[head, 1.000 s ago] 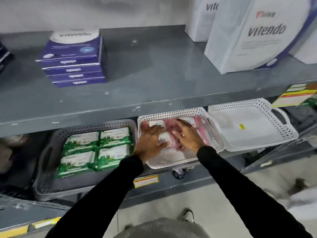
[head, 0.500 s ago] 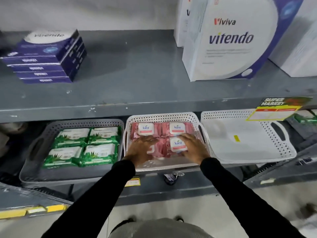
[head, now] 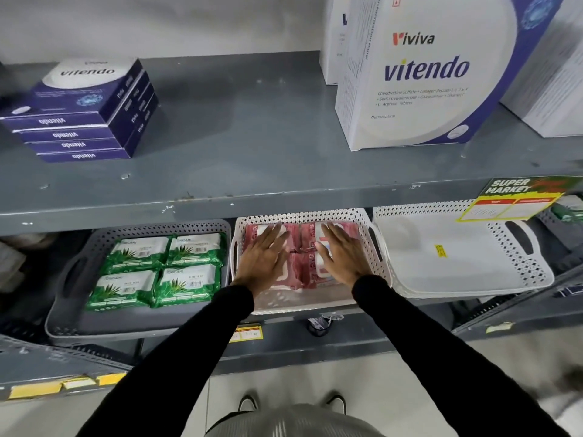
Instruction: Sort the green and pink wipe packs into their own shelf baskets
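Several pink wipe packs (head: 299, 266) lie flat in the white perforated basket (head: 377, 247) on the lower shelf. My left hand (head: 263, 260) rests flat on the left packs, fingers stretched out. My right hand (head: 342, 257) lies flat on the right packs in the same way. Neither hand grips a pack. Several green wipe packs (head: 164, 269) fill the grey basket (head: 66, 310) to the left, laid out two by two.
A second white basket (head: 520, 272) stands at the right with nothing in it but a small yellow sticker. The upper shelf (head: 252, 146) carries a stack of blue Vitendo boxes (head: 85, 118) and large white Vitendo boxes (head: 426, 70). A yellow price tag (head: 517, 200) hangs off its edge.
Both hands slid farther back over the pink packs and flattened out, fingers now extended. The camera moved closer to the shelf.
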The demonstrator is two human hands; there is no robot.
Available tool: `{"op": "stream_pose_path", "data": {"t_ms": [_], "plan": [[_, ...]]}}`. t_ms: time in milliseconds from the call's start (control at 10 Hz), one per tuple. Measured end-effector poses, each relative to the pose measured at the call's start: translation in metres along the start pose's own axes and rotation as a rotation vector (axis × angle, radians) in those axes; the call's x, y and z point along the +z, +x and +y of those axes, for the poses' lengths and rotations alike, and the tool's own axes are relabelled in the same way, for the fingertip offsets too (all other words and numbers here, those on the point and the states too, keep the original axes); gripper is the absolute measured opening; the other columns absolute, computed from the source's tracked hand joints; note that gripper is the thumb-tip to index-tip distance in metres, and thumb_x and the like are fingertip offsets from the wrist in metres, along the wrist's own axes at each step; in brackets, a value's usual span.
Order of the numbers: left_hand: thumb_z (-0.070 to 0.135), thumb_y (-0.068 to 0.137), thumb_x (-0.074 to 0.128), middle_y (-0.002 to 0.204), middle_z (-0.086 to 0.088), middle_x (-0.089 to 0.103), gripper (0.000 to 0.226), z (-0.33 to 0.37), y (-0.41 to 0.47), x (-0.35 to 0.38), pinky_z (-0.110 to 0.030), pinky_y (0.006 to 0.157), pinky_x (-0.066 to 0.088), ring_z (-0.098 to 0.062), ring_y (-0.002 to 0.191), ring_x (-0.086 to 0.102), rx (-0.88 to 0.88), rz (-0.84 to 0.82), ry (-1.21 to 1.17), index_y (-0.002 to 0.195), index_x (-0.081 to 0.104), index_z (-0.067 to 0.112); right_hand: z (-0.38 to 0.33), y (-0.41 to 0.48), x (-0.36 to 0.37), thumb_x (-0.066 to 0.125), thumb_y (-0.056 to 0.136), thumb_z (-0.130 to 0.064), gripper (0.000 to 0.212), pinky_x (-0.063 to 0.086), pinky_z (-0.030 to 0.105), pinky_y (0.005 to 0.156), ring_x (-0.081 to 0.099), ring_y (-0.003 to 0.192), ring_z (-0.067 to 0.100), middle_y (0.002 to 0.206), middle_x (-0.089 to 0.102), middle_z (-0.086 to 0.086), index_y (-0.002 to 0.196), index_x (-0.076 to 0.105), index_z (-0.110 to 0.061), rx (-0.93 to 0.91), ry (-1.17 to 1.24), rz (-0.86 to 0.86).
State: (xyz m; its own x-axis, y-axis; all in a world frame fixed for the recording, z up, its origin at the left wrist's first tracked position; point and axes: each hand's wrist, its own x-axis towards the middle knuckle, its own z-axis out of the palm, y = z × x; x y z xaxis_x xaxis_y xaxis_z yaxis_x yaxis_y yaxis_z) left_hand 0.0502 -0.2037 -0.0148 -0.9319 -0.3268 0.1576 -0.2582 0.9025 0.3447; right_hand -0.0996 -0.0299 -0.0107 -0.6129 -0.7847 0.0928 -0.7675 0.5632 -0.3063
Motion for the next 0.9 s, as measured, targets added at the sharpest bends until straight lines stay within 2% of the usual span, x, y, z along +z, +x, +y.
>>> {"op": "stream_pose_path", "data": {"t_ms": [100,200,300,400,500,600,700,800,900], "plan": [[0.042,0.102,0.020,0.165,-0.009,0.030,0.062,-0.010,0.012,0.007,-0.043,0.124,0.013,-0.025,0.154,0.023,-0.014,-0.002,-0.017,0.154,0.040,0.014,-0.007,0.011,0.011,0.015,0.104,-0.047,0.064,0.015,0.043,0.122,0.021,0.153,0.023,0.165,0.021,0.011,0.156,0.021,-0.010,0.036,-0.007,-0.059],[0.041,0.103,0.019,0.166,-0.006,0.026,0.062,-0.015,0.014,0.031,-0.047,0.127,0.017,-0.020,0.155,0.019,-0.101,-0.021,-0.079,0.158,0.030,0.014,-0.001,0.013,0.028,0.007,0.100,-0.046,0.068,0.009,0.041,0.122,0.019,0.153,0.022,0.165,0.022,0.009,0.157,0.021,-0.010,0.041,-0.072,-0.029],[0.035,0.105,0.025,0.165,-0.007,0.031,0.057,-0.014,0.009,0.046,-0.044,0.127,0.015,-0.022,0.154,0.022,-0.128,0.025,-0.087,0.157,0.032,0.012,0.001,0.007,0.037,0.017,0.102,-0.040,0.062,0.015,0.041,0.121,0.028,0.150,0.023,0.162,0.032,0.008,0.154,0.029,-0.010,0.049,-0.069,0.024],[0.031,0.104,0.029,0.161,-0.011,0.039,0.055,-0.014,0.012,0.047,-0.045,0.126,0.020,-0.026,0.151,0.030,-0.139,0.034,-0.092,0.153,0.038,0.008,0.003,0.010,0.041,0.032,0.101,-0.035,0.054,0.026,0.043,0.118,0.042,0.141,0.026,0.153,0.046,0.008,0.149,0.041,-0.011,0.077,-0.068,0.046],[0.031,0.104,0.029,0.159,-0.010,0.041,0.054,-0.014,0.013,0.047,-0.044,0.126,0.020,-0.026,0.150,0.032,-0.141,0.055,-0.045,0.152,0.039,0.009,0.005,0.013,0.044,0.035,0.100,-0.034,0.053,0.030,0.044,0.117,0.044,0.138,0.027,0.151,0.049,0.008,0.147,0.043,-0.011,0.075,-0.101,0.043],[0.033,0.105,0.027,0.162,-0.008,0.037,0.055,-0.016,0.011,0.051,-0.042,0.126,0.016,-0.023,0.152,0.028,-0.154,0.045,-0.034,0.154,0.036,0.011,0.005,0.012,0.046,0.026,0.101,-0.037,0.058,0.027,0.045,0.119,0.037,0.145,0.026,0.158,0.040,0.007,0.152,0.035,-0.012,0.076,-0.081,0.011],[0.040,0.105,0.019,0.164,-0.006,0.031,0.060,-0.014,0.009,0.048,-0.043,0.127,0.014,-0.023,0.154,0.024,-0.144,0.043,-0.015,0.156,0.033,0.011,0.006,0.012,0.042,0.014,0.099,-0.041,0.065,0.017,0.045,0.122,0.027,0.151,0.025,0.163,0.028,0.006,0.156,0.026,-0.013,0.052,-0.074,-0.013],[0.049,0.099,0.002,0.168,-0.006,0.017,0.072,0.007,0.008,0.032,-0.046,0.128,0.009,-0.020,0.156,0.012,-0.144,-0.012,0.085,0.159,0.019,0.012,0.003,0.014,0.030,0.001,0.095,-0.047,0.072,0.001,0.044,0.123,0.013,0.155,0.021,0.167,0.012,0.001,0.159,0.014,-0.016,0.035,-0.029,-0.014],[0.051,0.098,-0.008,0.168,-0.005,0.007,0.073,0.021,0.004,0.021,-0.046,0.129,0.006,-0.019,0.156,0.004,-0.112,-0.010,0.154,0.159,0.007,0.014,0.000,0.010,0.021,0.005,0.098,-0.047,0.069,0.005,0.048,0.125,0.011,0.155,0.021,0.167,0.011,0.002,0.158,0.013,-0.015,-0.002,-0.051,0.038]]}}
